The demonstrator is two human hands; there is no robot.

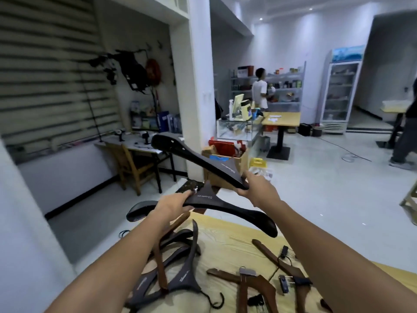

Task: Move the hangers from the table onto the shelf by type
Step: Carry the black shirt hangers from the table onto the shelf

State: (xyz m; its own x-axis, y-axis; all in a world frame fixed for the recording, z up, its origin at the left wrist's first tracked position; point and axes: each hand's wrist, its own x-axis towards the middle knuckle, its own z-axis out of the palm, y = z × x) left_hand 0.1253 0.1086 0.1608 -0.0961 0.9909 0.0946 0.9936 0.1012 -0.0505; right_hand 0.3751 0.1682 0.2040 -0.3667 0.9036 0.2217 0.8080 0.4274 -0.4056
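While both hands hover above the far edge of the table [225,240] at mid-frame, the left hand [173,203] grasps one black hanger [237,211] by its middle and the right hand [259,188] clenches a second black hanger [191,154], angled up-left. Open floor [327,188] spreads right; a cardboard box [211,178] sits just beyond the edge. At lower centre, mixed hangers [178,263] lie heaped.

One wide-angle camera rides on the person's head, facing forward and down along both forearms, near enough that they fill the lower frame. The left hand [172,205] holding the lower black hanger [206,196] and the right hand [257,188] holding the upper black hanger [191,157] sit mid-frame. The table [225,240] lies beneath the grip, and the far shelves [286,75] stand well beyond it.
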